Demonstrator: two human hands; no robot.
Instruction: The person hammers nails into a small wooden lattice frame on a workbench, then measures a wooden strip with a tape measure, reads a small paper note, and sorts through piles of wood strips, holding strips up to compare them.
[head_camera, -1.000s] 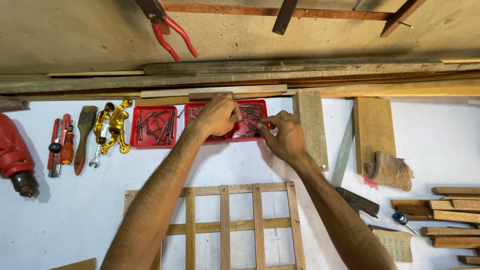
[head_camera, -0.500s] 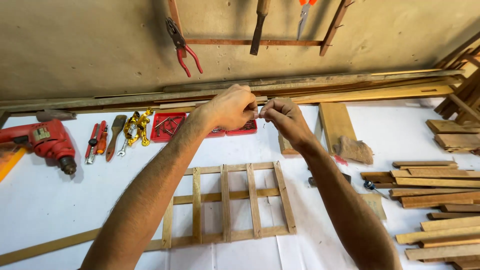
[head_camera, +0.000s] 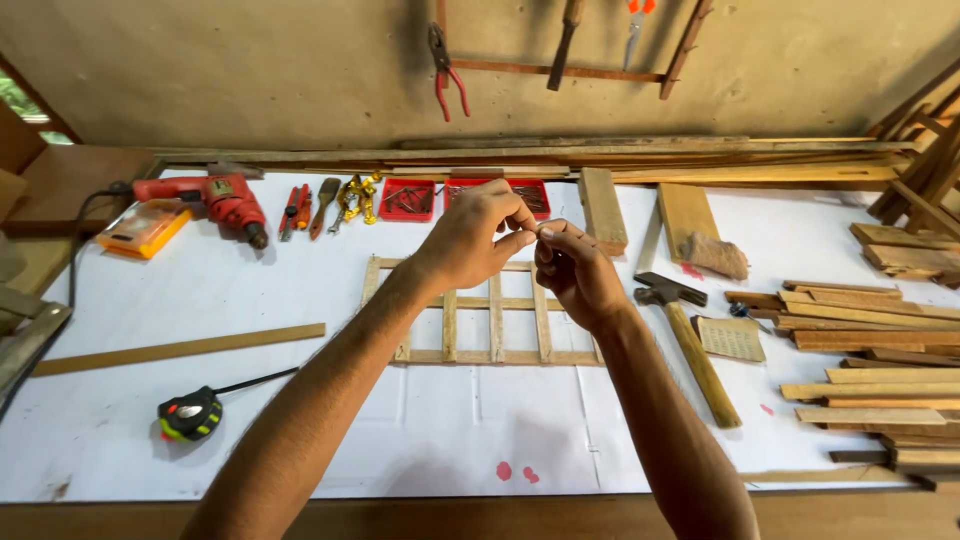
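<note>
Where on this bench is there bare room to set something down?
The near middle of the bench is bare, between the tape measure and the hammer, in front of the wooden grid. Another patch lies between the drill, the loose slat and the grid. The right side is crowded with wood strips; tools and red trays line the back.

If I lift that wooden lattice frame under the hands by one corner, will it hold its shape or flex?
The lattice frame is made of thin slats, so it is probably light and may twist somewhat from one corner. Its crossing slats suggest moderate stiffness. Lying flat on the white table cover, it should slide rather than roll or tip.
</note>
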